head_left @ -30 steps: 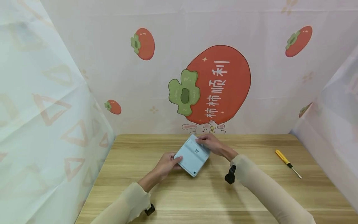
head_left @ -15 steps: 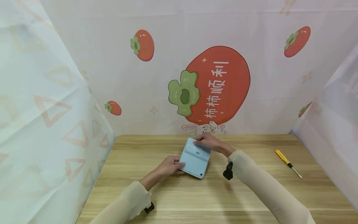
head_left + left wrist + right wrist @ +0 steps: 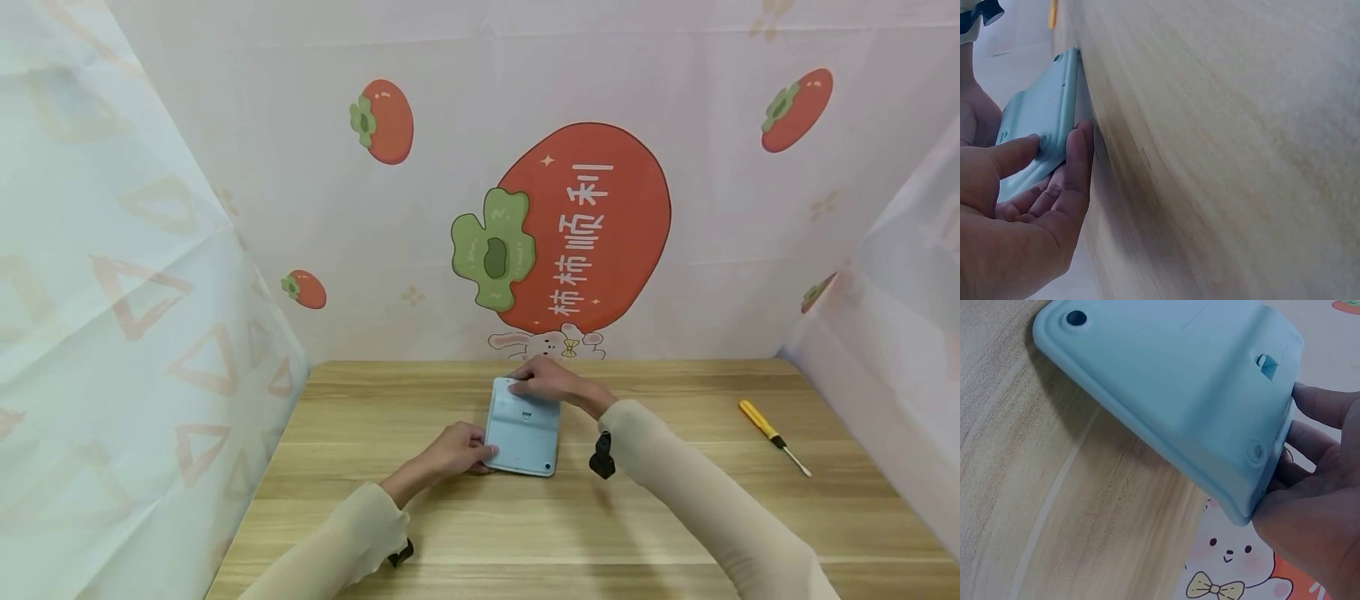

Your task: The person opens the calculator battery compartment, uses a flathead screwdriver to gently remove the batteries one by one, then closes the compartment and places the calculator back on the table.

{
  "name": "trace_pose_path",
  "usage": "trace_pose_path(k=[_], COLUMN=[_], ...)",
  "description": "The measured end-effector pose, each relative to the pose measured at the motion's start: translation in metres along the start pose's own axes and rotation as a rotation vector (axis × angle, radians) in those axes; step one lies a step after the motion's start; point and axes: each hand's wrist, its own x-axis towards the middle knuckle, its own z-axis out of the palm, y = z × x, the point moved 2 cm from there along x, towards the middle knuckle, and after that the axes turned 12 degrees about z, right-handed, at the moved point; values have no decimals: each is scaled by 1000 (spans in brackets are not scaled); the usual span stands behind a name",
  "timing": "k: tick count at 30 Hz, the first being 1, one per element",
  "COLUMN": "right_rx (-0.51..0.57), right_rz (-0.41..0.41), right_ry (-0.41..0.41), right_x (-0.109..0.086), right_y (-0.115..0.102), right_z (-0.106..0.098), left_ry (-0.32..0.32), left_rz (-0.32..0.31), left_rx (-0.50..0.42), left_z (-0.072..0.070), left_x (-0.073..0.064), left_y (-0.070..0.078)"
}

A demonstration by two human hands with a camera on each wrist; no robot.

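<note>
A flat light-blue plastic device (image 3: 522,437) lies between my two hands over the middle of the table, its back side turned up. That back shows a raised ridge, a small latch slot, a screw hole and a dark round foot at one corner, clearest in the right wrist view (image 3: 1166,375). My left hand (image 3: 453,450) pinches its near left edge, thumb on top and fingers beneath. At the far end my right hand (image 3: 551,381) grips the edge, thumb on the back side. The device's front face is hidden, and it tilts close over the wood.
A yellow-handled screwdriver (image 3: 756,418) lies on the wooden table (image 3: 675,533) at the right, its tip toward the near right. White sheets printed with persimmons (image 3: 600,225) stand behind the table, and more sheets flank it on both sides.
The device has turned from a diagonal slant to nearly straight and come a little nearer to the table's front. Both hands have kept their hold; the screwdriver has stayed in place.
</note>
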Motion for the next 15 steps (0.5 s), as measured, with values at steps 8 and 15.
trace_pose_path(k=[8,15], right_rx=[-42,-42], right_rz=[2,1], right_ry=[25,48], right_x=[8,15], right_y=[-3,0], right_z=[9,17], left_ry=[-10,-7], left_rz=[26,44], left_rx=[129,230], left_z=[-2,-4], left_x=[0,0], left_y=[-3,-1])
